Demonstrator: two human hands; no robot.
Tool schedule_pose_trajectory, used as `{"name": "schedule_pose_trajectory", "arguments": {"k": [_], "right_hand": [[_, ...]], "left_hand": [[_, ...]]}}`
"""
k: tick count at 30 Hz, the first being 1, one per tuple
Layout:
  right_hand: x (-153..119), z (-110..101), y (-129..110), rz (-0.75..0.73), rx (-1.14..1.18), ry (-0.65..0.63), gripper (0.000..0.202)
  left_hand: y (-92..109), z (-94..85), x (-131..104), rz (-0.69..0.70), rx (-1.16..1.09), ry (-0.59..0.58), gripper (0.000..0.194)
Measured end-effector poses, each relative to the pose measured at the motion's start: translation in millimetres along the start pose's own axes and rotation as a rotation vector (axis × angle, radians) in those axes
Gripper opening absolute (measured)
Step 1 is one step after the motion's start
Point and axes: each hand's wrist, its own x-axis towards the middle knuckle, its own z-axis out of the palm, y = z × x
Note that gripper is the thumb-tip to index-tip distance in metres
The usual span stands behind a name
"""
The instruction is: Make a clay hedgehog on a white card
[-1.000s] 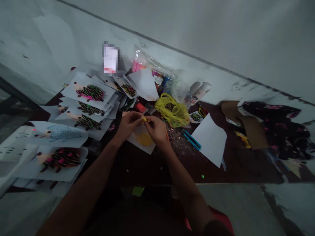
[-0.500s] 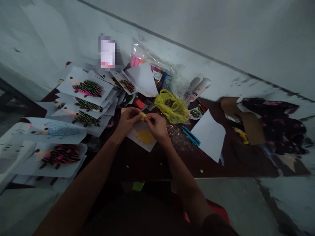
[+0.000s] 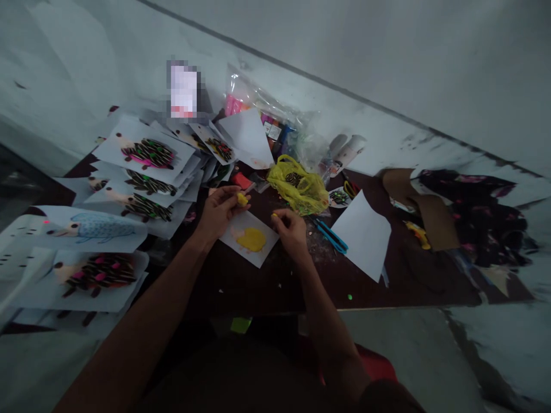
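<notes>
Between the thumb and fingers of my left hand (image 3: 218, 211) is a lump of yellow modelling clay (image 3: 242, 199). My right hand (image 3: 293, 230), apart from it to the right, pinches a small yellow piece (image 3: 274, 215), apparently of the same clay. Below and between both hands lies a white card (image 3: 258, 261) with a hedgehog-like animal on it. Its yellow body (image 3: 252, 240) looks filled with clay, and the head is pale pink. The right fingers are above the card's right edge.
Stacked hedgehog cards (image 3: 146, 155) stand at the left. Behind my hands is a yellow plastic bag (image 3: 297, 183) with dark striped pieces inside. A blue cutter knife (image 3: 331, 236) and a white sheet (image 3: 365, 235) lie to the right. A brown cardboard piece (image 3: 437, 223) lies farther right.
My hands have moved apart, the right one towards the right and slightly down. A small yellow piece is now in the right fingers, while the larger lump stays in the left.
</notes>
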Motion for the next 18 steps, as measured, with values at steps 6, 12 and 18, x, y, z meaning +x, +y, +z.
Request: {"name": "schedule_pose_trajectory", "arguments": {"k": [6,12,18], "right_hand": [[-23.4,2.0,-1.3,-0.013,-0.275,-0.083,0.014],[-15.2,8.3,-0.8,-0.109,-0.309,-0.096,0.025],[-12.0,5.3,-0.4,-0.165,-0.26,-0.114,0.027]], "left_hand": [[8.4,2.5,-5.8,-0.041,-0.061,0.028,0.014],[31.4,-9.6,-6.7,-0.091,-0.148,0.055,0.005],[36.3,-6.9,2.0,-0.144,0.031,0.071,0.011]]}}
